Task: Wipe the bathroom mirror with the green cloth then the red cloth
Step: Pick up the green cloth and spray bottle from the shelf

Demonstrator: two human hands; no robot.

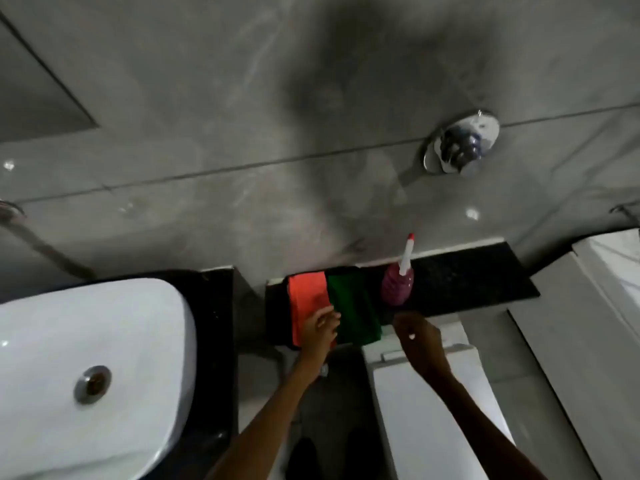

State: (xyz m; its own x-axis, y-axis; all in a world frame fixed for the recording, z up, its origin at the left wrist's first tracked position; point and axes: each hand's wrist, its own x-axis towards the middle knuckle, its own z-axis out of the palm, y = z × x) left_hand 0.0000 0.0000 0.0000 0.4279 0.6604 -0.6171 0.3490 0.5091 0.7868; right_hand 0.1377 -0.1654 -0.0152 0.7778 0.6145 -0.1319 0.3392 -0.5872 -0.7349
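Note:
A red cloth (306,301) and a green cloth (353,306) lie folded side by side on a black stone ledge (460,278), both hanging over its front edge. My left hand (320,329) rests on the red cloth's lower right corner, with its fingertips at the seam between the two cloths; whether it pinches any fabric is unclear. My right hand (417,339) hovers just right of the green cloth at the ledge's front edge and holds nothing. A flat grey panel (38,88) at the upper left may be the mirror's corner.
A pink spray bottle (397,284) with a white nozzle stands on the ledge right of the green cloth. A white basin (104,334) is at the left and a white toilet tank (426,393) sits below the ledge. A chrome flush valve (460,142) is on the grey tiled wall.

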